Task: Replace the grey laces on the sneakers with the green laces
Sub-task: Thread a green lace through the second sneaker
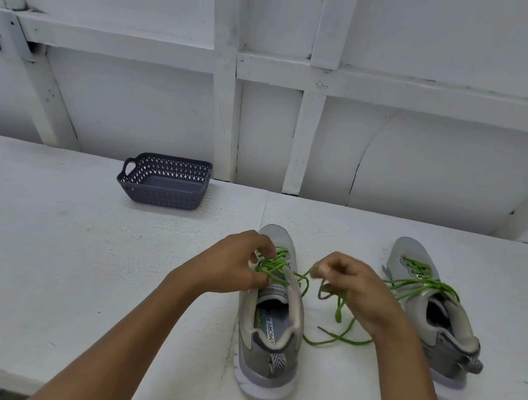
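Green cord lace [273, 264]: criss-crossed over the tongue of the nearer grey mesh sneaker [270, 330]. From my station I see a free strand run off to the right, loop on the tabletop between the two shoes and rise toward the right hand [354, 290].
Sneaker being laced: the nearer grey mesh sneaker sits flat on its white sole at centre, toe away from me, striped heel tab toward the camera, printed insole showing.
Left hand [236, 268]: fingers curled down onto the lacing near the toe end of the eyelets, thumb and fingertips pinching a green strand there.
Right hand: just right of that shoe and raised off the table, fingers curled in, thumb and forefinger pinching the green strand; a lace end hangs below the palm. It looks slightly blurred to me.
Second grey mesh sneaker [438, 322]: farther right, apart from the first, toe also away, partly behind the right wrist.
Second green lace [420, 283]: through its eyelets, strands lying loose across the opening; I cannot tell whether they are tied.
Dark grey perforated plastic basket [162, 189]: at the back of the white textured table [86, 262], left of both shoes, well apart.
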Action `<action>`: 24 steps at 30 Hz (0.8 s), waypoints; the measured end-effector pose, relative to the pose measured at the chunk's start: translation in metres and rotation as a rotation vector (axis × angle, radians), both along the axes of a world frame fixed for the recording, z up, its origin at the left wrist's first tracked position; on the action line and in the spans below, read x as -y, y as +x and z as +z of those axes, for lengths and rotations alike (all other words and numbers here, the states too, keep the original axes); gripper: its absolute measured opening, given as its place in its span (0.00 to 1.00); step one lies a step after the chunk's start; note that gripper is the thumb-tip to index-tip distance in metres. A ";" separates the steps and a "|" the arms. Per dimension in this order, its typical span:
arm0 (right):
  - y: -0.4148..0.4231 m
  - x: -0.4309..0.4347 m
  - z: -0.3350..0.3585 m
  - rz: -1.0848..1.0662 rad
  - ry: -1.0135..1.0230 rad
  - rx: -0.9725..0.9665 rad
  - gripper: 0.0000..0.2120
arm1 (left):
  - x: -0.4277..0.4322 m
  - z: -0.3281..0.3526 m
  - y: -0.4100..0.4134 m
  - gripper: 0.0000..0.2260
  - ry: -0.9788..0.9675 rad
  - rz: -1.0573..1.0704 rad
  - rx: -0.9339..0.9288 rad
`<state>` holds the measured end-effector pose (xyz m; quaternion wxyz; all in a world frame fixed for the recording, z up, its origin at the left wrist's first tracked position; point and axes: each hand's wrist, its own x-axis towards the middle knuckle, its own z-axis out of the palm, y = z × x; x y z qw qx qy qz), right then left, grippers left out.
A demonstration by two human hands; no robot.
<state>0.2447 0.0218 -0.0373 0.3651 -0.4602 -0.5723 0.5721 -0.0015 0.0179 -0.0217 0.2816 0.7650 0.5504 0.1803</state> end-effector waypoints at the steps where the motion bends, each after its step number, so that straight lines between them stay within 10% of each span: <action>1: 0.004 -0.003 0.000 -0.070 -0.046 -0.131 0.05 | 0.000 -0.001 -0.001 0.17 -0.006 0.009 0.006; 24: -0.015 -0.005 -0.004 0.132 0.262 0.464 0.06 | -0.008 -0.007 0.013 0.07 0.145 -0.179 -0.090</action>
